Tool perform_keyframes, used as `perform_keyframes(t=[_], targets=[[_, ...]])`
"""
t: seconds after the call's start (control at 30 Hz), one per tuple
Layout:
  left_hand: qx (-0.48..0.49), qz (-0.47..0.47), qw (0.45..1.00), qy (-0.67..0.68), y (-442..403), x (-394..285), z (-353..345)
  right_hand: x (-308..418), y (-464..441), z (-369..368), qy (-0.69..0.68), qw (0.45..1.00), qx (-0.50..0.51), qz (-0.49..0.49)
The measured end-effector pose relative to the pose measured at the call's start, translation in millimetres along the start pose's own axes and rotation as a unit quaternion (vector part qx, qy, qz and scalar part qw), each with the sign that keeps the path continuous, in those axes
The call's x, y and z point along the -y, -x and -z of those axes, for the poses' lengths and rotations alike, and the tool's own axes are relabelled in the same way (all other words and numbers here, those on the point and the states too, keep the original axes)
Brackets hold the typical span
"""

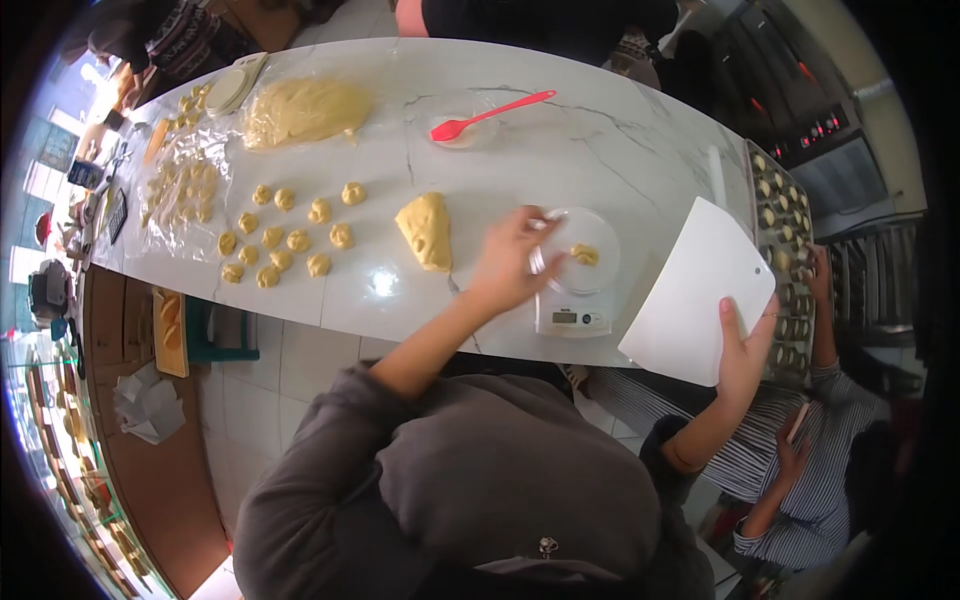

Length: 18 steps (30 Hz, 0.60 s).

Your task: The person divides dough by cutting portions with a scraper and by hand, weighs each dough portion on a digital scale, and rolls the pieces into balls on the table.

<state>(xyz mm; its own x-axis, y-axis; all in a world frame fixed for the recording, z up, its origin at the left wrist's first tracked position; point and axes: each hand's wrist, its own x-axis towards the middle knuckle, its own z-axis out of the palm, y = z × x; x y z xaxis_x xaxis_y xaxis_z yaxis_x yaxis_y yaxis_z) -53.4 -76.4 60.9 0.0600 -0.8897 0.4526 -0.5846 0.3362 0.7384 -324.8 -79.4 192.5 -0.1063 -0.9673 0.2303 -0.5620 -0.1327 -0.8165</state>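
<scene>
Our left hand point(515, 262), fingers loosely curled, is at the nine o'clock edge of the scale point(573, 318), which bears a small dough piece point(584, 254); we cannot tell whether it grips anything. Our right hand point(748, 345), at four o'clock, grasps a white scraper point(690, 295). Beyond, we have a dough wedge point(425, 232) toward ten and a red spatula point(450, 130) at eleven.

Pale tiled floor point(303, 365); brown cabinet point(165, 490); bright light point(92, 80) at left, perhaps from windows point(43, 181).
</scene>
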Motion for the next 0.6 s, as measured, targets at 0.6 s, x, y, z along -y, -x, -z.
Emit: perform_keyframes(t=[0.6], targets=[[-0.171,0.236,0.957,0.003,85.1,62.9,77.3,39.8,26.5,-137.4,0.010,0.964,0.248,0.093]])
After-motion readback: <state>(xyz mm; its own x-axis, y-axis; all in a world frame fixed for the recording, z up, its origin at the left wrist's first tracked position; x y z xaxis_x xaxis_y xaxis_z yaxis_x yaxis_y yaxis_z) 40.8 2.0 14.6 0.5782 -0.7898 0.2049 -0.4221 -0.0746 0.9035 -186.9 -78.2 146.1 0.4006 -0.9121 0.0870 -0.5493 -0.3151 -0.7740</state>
